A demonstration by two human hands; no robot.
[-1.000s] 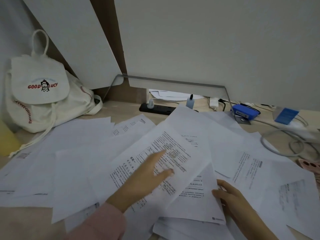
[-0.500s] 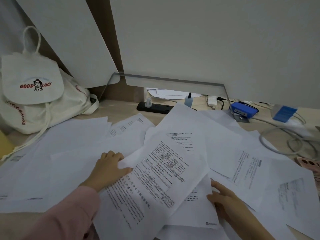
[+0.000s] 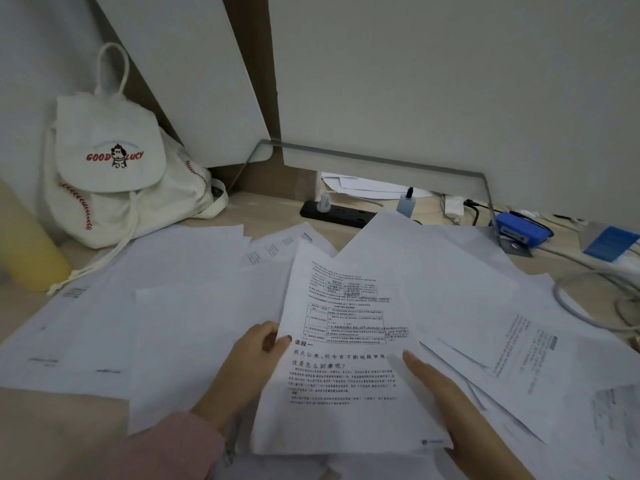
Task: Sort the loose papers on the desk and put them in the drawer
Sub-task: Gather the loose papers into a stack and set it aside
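A white drawstring backpack (image 3: 114, 188) stands well left of the grip, beyond the loose papers (image 3: 194, 327) spread over the desk (image 3: 59, 431). The left hand (image 3: 249, 365) pinches a printed sheet (image 3: 346, 375) at its left edge, thumb on top. The right hand (image 3: 450, 403) lays one straight digit along the sheet's right edge; whether it clamps I cannot tell. A blue stapler (image 3: 519, 230) sits far right.
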